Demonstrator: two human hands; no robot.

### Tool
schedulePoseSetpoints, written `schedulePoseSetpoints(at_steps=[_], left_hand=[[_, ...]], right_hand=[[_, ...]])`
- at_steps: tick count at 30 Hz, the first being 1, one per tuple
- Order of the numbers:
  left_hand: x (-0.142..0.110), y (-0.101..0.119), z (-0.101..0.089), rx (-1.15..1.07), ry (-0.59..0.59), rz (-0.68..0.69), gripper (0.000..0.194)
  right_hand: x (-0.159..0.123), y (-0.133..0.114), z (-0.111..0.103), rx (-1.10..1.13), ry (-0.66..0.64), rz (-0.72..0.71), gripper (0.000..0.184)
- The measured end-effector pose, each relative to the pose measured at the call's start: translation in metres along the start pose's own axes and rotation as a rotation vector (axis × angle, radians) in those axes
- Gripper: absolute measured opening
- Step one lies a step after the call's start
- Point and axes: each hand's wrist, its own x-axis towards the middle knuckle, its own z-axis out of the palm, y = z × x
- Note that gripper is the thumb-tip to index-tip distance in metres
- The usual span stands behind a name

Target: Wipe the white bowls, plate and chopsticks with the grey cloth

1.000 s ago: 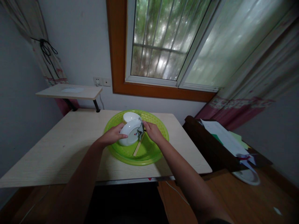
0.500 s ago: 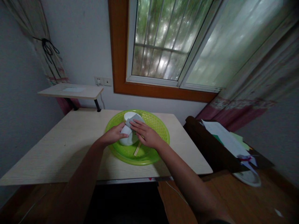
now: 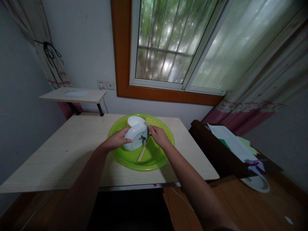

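A white bowl (image 3: 136,138) with a small painted mark stands tilted on its side in a round green plastic basin (image 3: 161,153). My left hand (image 3: 116,140) grips the bowl's left edge, fingers curled round it. My right hand (image 3: 157,136) is at the bowl's right rim with fingers pinched on a small grey cloth (image 3: 144,139), mostly hidden. Behind the bowl sits a second white bowl (image 3: 134,121), upside down. A pair of wooden chopsticks (image 3: 143,150) lies in the basin under my right hand.
The basin rests on a light wooden table (image 3: 60,154). A small shelf (image 3: 72,95) juts from the wall at back left. To the right, a dark chair (image 3: 216,150) carries papers (image 3: 228,138), and a white plate (image 3: 256,183) lies low on the right.
My right hand had moved across the top of the bowl with the cloth, then drew back to the bowl's right rim. The left hand kept its hold on the bowl.
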Motion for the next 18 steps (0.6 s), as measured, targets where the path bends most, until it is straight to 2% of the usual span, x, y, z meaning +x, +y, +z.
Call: schedulePoseSetpoints(at_steps=[5, 9, 11, 15, 18], left_hand=[[-0.001, 0.002, 0.002, -0.068, -0.017, 0.003, 0.046], [0.000, -0.002, 0.002, -0.084, -0.006, 0.018, 0.046], [0.001, -0.003, 0.002, -0.089, -0.003, 0.013, 0.047], [0.003, -0.004, 0.002, -0.104, -0.013, 0.031, 0.053], [0.003, -0.005, 0.002, -0.079, -0.002, 0.040, 0.058]], right_hand=[[-0.005, -0.012, -0.003, 0.022, 0.031, -0.282, 0.042], [-0.011, -0.023, -0.002, -0.050, -0.054, -0.570, 0.045], [-0.014, -0.029, -0.001, -0.089, -0.107, -0.670, 0.049], [-0.015, -0.035, 0.001, -0.103, -0.132, -0.726, 0.050], [-0.012, -0.031, 0.002, -0.047, -0.064, -0.637, 0.045]])
